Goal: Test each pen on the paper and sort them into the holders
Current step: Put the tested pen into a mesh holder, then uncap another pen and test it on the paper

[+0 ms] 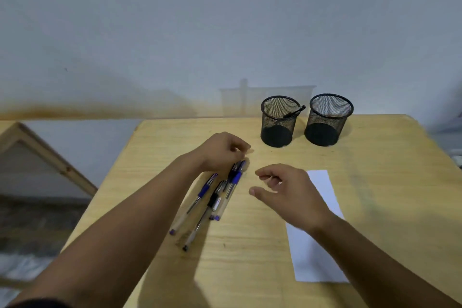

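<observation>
Several clear pens with blue and black caps [215,197] lie bunched on the wooden table [250,245], left of centre. My left hand [222,151] rests over the far ends of the pens with its fingers curled; whether it grips one is hidden. My right hand [287,195] hovers just right of the pens, fingers loosely curled and holding nothing. A white sheet of paper [317,252] lies under my right wrist. Two black mesh holders stand at the back: the left holder [278,121] has one black pen [296,112] in it, the right holder [326,120] looks empty.
A pale wall rises right behind the table. Left of the table stands a wooden frame [50,157] on the floor. The table's left edge runs diagonally close to my left forearm.
</observation>
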Demonstrator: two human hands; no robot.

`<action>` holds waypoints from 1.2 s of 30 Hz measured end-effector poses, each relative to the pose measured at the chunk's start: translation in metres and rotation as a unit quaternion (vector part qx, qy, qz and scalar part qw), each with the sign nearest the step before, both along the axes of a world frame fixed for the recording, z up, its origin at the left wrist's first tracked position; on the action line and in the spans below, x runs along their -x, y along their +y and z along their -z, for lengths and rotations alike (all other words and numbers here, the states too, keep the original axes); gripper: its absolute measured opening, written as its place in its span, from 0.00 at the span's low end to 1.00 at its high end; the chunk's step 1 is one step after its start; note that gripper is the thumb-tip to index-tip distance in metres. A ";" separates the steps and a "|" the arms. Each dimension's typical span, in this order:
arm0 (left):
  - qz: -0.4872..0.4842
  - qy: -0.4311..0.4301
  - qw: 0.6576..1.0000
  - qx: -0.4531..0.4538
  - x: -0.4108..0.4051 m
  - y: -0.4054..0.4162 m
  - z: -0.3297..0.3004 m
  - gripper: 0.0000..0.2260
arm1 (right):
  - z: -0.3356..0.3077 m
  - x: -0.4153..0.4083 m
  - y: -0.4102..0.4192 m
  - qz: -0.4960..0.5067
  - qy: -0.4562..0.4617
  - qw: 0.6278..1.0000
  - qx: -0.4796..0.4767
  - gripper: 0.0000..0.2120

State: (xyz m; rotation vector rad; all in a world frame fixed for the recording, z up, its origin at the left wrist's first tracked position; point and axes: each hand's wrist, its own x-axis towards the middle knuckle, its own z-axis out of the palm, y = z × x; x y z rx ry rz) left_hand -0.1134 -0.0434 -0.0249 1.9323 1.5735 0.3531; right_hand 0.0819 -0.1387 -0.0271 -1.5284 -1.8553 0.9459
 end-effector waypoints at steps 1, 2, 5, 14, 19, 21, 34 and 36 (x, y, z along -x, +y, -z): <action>0.010 0.005 1.000 0.005 0.001 -0.001 0.000 0.13 | 0.003 0.008 -0.007 -0.017 -0.006 1.000 0.007 0.21; 0.021 0.006 1.000 0.007 0.002 -0.003 0.000 0.13 | 0.006 0.015 -0.013 -0.029 -0.009 0.999 0.011 0.22; 0.057 0.030 0.998 -0.002 0.002 -0.005 0.000 0.15 | 0.015 0.034 -0.022 -0.043 -0.026 0.999 -0.008 0.26; 0.086 0.029 0.996 -0.018 0.005 -0.007 0.009 0.14 | 0.034 0.050 -0.025 -0.053 -0.101 0.991 -0.075 0.23; 0.068 0.011 0.998 -0.013 0.004 -0.012 0.011 0.13 | 0.033 0.043 -0.028 -0.057 -0.106 0.991 -0.062 0.25; 0.067 0.008 0.998 -0.015 0.005 -0.014 0.010 0.14 | 0.032 0.047 -0.031 -0.055 -0.117 0.989 -0.066 0.30; 0.003 -0.057 0.997 -0.050 0.003 -0.028 -0.006 0.10 | 0.024 0.041 -0.049 -0.018 -0.112 0.992 -0.055 0.27; -0.010 -0.090 0.994 -0.059 0.003 -0.031 -0.009 0.08 | 0.020 0.030 -0.052 -0.011 -0.093 0.995 -0.044 0.26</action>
